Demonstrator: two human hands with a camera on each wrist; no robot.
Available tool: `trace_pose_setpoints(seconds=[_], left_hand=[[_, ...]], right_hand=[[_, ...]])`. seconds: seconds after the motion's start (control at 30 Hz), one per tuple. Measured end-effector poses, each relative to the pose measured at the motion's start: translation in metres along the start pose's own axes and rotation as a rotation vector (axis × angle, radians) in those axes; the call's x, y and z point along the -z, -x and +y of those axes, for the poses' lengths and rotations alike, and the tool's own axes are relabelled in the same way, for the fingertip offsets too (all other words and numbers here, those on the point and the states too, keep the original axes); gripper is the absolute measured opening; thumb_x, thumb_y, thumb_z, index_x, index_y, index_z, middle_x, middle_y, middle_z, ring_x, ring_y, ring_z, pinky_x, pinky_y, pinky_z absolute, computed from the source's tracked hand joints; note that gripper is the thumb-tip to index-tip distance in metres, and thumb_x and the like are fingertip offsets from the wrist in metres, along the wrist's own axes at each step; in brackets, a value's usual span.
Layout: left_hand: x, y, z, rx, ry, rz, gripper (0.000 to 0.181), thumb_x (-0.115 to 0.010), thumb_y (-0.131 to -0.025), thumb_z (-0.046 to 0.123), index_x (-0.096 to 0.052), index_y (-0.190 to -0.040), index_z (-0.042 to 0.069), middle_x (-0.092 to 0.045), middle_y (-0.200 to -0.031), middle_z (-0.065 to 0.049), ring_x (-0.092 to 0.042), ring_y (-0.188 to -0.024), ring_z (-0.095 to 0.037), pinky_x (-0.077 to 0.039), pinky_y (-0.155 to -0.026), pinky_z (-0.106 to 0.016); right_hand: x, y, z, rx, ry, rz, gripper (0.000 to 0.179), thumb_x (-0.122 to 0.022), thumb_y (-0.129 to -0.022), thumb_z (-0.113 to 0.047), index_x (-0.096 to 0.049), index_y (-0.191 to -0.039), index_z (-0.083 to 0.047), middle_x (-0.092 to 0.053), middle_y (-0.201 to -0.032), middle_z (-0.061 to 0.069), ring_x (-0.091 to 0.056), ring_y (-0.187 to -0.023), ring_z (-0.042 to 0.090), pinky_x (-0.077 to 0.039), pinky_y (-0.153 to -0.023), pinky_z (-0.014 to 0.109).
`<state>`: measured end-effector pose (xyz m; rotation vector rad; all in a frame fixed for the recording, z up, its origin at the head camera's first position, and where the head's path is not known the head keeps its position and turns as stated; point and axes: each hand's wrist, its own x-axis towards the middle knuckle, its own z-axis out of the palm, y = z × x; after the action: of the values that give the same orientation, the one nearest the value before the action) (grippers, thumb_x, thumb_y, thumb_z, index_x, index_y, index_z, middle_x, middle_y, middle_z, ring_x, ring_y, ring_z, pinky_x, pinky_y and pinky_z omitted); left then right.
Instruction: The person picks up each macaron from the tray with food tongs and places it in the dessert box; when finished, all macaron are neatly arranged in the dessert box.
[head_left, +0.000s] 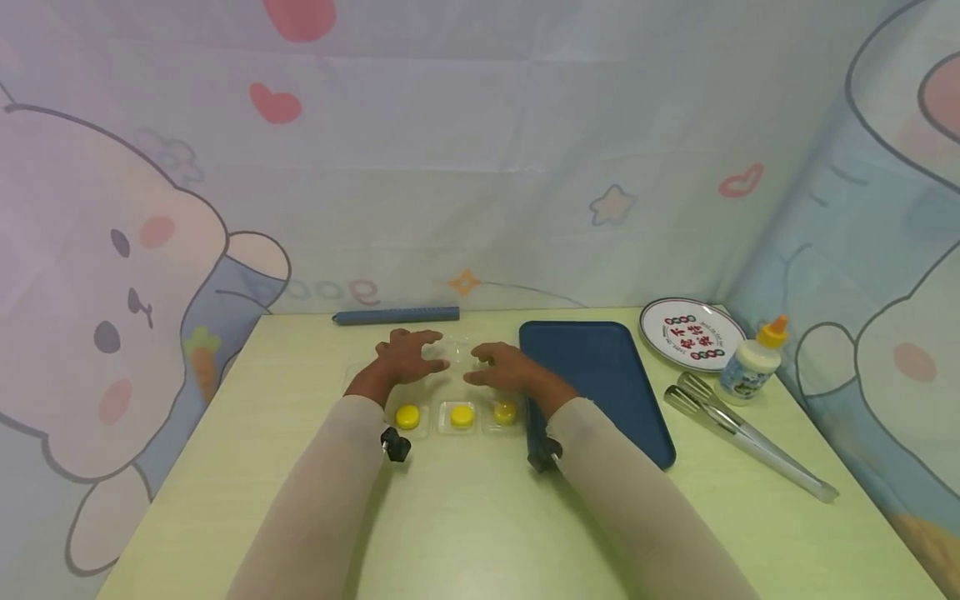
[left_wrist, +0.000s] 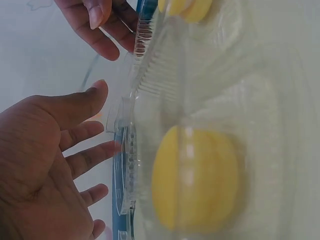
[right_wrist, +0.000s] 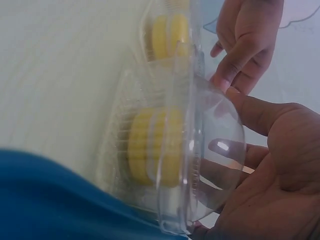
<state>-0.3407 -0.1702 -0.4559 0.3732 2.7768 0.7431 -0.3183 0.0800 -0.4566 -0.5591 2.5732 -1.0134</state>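
Note:
Three yellow macarons stand in a row of clear plastic boxes: the left macaron point(head_left: 408, 417), the middle macaron point(head_left: 462, 416) and the right macaron point(head_left: 505, 412). A clear domed lid point(right_wrist: 220, 115) covers the right one. Just beyond the row, my left hand point(head_left: 407, 357) hovers with fingers spread and nothing gripped. Facing it is my right hand point(head_left: 501, 367), fingers loosely bent and apart; in the right wrist view they show through and around the dome. Between the hands lies faint clear plastic point(head_left: 454, 348). The left wrist view shows a macaron point(left_wrist: 195, 180) close up through its box.
A dark blue tray point(head_left: 600, 383) lies right of the boxes, partly under my right forearm. Farther right are a printed plate point(head_left: 690, 335), metal tongs point(head_left: 750, 437) and a white bottle with an orange tip point(head_left: 750, 367). A blue-grey stick-shaped object point(head_left: 397, 316) lies along the back edge.

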Motion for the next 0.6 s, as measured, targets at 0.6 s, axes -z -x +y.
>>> trace_pose_setpoints(seconds=[0.6], left_hand=[[-0.0067,-0.0018,0.0055,-0.095,-0.026,0.077,0.054,-0.060,-0.112,0.038,-0.055,-0.159,0.012,-0.054,-0.165,-0.016,-0.026,-0.163,-0.048,-0.016,-0.122,-0.078]], right_hand=[[-0.0037,-0.0034,-0.0002,0.014,-0.049,0.007,0.065,-0.068,-0.108,-0.038,-0.052,-0.160,-0.002,-0.056,-0.160,0.026,-0.057,-0.147,0.044,-0.049,-0.121,0.059]])
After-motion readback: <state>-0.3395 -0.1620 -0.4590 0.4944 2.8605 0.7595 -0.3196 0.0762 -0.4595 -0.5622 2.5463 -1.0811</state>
